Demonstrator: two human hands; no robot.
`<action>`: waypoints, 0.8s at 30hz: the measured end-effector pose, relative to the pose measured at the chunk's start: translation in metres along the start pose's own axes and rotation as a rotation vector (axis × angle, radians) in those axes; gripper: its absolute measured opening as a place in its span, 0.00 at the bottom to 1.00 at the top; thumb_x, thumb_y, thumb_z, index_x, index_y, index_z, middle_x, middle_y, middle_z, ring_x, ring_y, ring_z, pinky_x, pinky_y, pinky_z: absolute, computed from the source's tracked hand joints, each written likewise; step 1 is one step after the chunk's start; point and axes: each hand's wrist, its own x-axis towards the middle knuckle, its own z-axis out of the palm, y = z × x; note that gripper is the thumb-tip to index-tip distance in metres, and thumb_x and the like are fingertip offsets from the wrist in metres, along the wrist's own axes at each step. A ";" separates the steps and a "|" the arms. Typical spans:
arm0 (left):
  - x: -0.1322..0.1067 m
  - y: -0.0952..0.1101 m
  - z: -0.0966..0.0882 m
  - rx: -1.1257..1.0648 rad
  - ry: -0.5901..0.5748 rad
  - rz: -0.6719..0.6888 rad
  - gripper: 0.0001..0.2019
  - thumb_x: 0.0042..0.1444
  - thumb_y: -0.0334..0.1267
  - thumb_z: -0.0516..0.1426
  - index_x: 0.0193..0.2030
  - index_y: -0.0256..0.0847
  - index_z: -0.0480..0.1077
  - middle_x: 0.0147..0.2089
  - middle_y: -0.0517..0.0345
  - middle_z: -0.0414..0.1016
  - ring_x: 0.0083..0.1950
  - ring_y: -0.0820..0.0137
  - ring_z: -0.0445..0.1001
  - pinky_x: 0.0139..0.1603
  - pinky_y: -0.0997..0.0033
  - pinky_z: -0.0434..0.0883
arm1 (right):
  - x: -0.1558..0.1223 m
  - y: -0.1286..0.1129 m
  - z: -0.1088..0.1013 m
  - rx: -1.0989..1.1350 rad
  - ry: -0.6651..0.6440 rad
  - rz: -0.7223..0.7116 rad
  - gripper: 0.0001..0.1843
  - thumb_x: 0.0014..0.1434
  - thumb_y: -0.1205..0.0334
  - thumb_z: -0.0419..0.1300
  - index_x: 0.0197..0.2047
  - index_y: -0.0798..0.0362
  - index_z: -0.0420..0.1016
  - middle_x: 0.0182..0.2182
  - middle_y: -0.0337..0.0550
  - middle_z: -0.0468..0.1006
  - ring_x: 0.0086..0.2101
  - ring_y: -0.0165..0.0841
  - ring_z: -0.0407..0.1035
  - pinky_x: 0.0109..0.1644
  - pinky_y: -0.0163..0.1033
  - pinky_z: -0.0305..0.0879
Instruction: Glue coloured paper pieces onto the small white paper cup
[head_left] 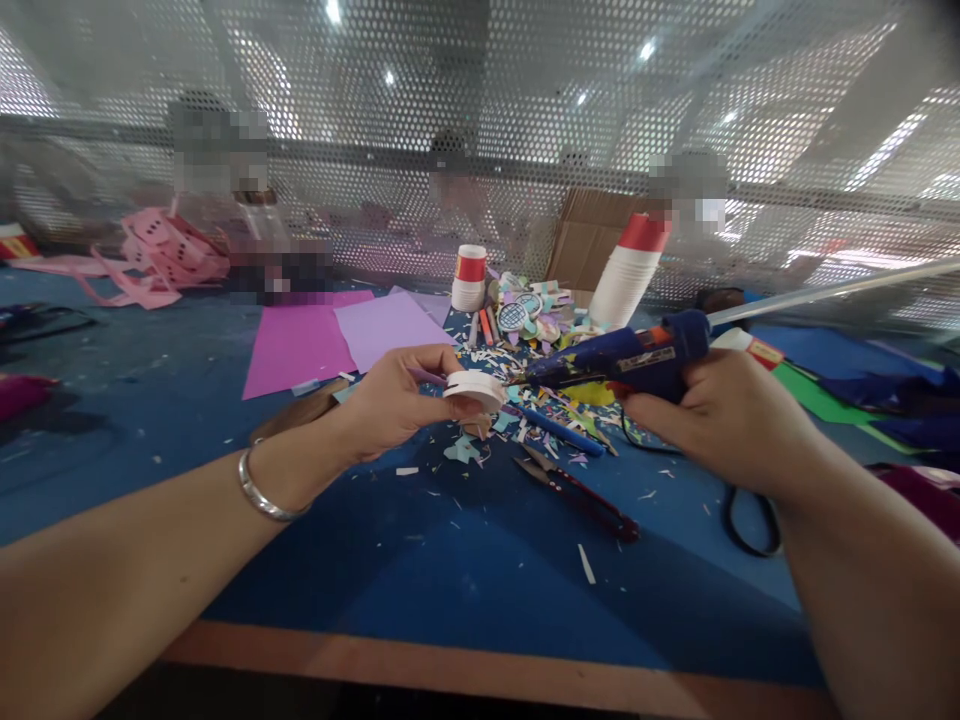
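Pointing a glue gun (619, 361) (right hand (724, 412)) at a white disc (474, 388).

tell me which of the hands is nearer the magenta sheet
Left. The left hand, pinching a white round piece, is in front and to the right of the magenta sheet; the right hand, gripping a glue gun, is much farther right.
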 end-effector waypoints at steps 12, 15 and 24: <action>0.000 0.005 -0.003 -0.086 0.181 0.017 0.08 0.42 0.34 0.69 0.28 0.39 0.75 0.31 0.61 0.73 0.38 0.71 0.71 0.44 0.67 0.65 | 0.010 0.029 -0.011 -0.043 0.023 0.336 0.16 0.46 0.54 0.58 0.13 0.50 0.66 0.11 0.38 0.68 0.16 0.30 0.61 0.23 0.38 0.57; 0.001 0.006 -0.003 -0.140 0.205 0.021 0.07 0.42 0.33 0.69 0.27 0.39 0.76 0.34 0.60 0.72 0.41 0.69 0.70 0.47 0.66 0.64 | 0.017 0.045 -0.016 -0.183 0.053 0.551 0.22 0.50 0.56 0.64 0.10 0.50 0.65 0.10 0.40 0.69 0.16 0.31 0.63 0.24 0.39 0.57; -0.001 0.006 -0.004 -0.237 0.171 0.018 0.06 0.42 0.32 0.69 0.27 0.42 0.77 0.33 0.62 0.75 0.41 0.70 0.72 0.48 0.66 0.64 | 0.026 0.069 -0.015 -0.244 0.069 0.633 0.24 0.51 0.58 0.68 0.11 0.50 0.63 0.09 0.42 0.66 0.16 0.33 0.63 0.26 0.42 0.57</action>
